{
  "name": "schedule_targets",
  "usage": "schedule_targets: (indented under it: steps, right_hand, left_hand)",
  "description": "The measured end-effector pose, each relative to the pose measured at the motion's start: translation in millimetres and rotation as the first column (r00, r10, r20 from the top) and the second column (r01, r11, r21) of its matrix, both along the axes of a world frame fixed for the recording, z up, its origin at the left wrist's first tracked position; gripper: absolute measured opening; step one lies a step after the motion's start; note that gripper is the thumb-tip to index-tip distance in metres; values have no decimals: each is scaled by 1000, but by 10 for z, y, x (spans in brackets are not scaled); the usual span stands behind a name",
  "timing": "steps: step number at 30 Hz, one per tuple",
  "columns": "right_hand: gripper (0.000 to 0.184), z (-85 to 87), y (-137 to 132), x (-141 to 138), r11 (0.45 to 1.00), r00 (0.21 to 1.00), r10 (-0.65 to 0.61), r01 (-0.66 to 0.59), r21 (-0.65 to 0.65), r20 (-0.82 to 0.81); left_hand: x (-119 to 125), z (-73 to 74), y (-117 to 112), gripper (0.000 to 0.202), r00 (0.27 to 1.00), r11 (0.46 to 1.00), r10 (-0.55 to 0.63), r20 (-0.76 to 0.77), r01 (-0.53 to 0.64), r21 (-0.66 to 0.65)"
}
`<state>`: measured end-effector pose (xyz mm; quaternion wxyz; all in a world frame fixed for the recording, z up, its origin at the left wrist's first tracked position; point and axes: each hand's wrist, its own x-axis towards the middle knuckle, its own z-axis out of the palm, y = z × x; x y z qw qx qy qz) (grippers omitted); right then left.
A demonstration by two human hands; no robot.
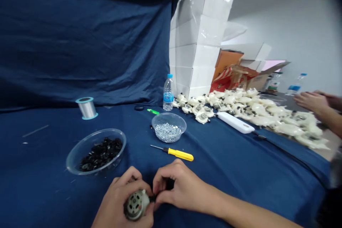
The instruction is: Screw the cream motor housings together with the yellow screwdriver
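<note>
My left hand (120, 199) is wrapped round a small motor in a pale plastic housing (135, 203), its round slotted metal end facing up. Beside it, my right hand (177, 187) is closed in a pinch on a small black part (152, 198) at the housing's right side. Fingers cover most of that part, and I cannot tell whether it is fixed to the housing. A yellow-handled screwdriver (179, 154) lies just beyond my hands. Small black plastic parts (103, 153) fill a clear bowl (73, 151) to the left; silvery screws (167, 131) fill another clear bowl (182, 120).
A wire spool (87, 108), a green-capped tool (153, 111) and a water bottle (168, 94) stand or lie farther back. Many pale motor assemblies (256, 110) cover the right side, beside a white power strip (235, 122) with a cable. Another person's hands (315, 101) are at far right. White boxes (197, 39) tower behind.
</note>
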<state>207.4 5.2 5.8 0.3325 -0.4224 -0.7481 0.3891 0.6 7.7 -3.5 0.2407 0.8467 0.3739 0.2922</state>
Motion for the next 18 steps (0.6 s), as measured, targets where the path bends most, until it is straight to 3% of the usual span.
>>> schedule_targets:
  steps: [4,7,10,18]
  right_hand:
    - [24,-49,34,15,999,1000,-12,12,37,9]
    - [19,-26,52,10,998,999,-20,17,60,46]
    - [14,27,55,-3,998,996,-39,34,60,85]
    - [29,38,33,0,997,987,-81,82,-3,142]
  left_hand:
    - [2,26,7,12,999,1000,28,45,-28,3]
    - [-15,39,30,12,998,998,30,63,-34,57]
    - [-31,50,43,18,993,995,-33,116,22,95]
    - [-23,118,17,9,956,986,-162,245,149,68]
